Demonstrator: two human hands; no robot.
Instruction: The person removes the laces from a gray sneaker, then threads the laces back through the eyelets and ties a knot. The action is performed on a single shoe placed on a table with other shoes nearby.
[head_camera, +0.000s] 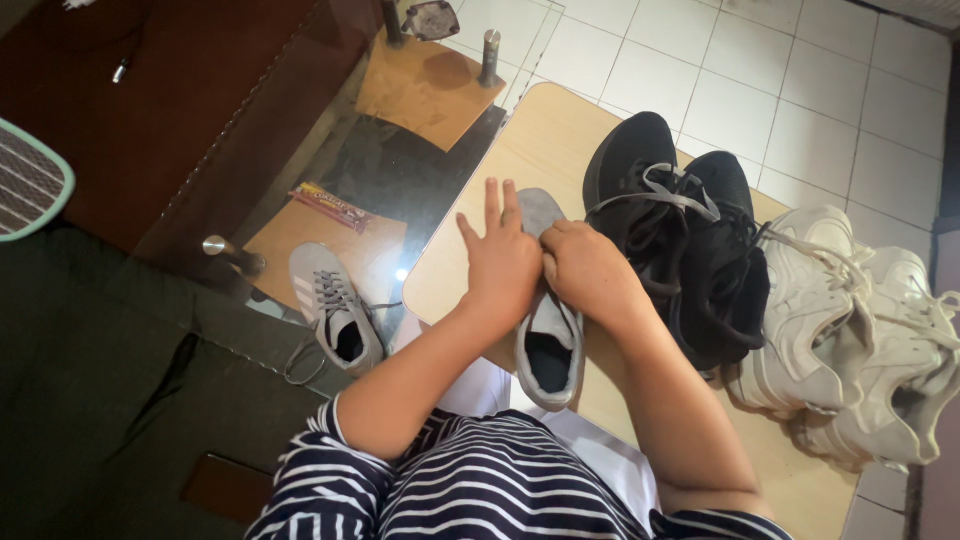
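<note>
A grey sneaker (549, 345) lies on a light wooden board (545, 140) in front of me, its opening toward me. My left hand (497, 262) rests flat on its left side with the fingers spread. My right hand (585, 268) is curled over the tongue area, fingers pinched together there; the laces under it are hidden. A second grey sneaker (333, 307) with its lace trailing sits to the left on the glass table (300, 150).
A pair of black sneakers (680, 230) lies just right of my hands, and a pair of cream chunky sneakers (860, 330) further right. A snack bar wrapper (330, 205) lies on the glass table. A green racket-shaped swatter (30, 185) is at far left. White tiled floor beyond.
</note>
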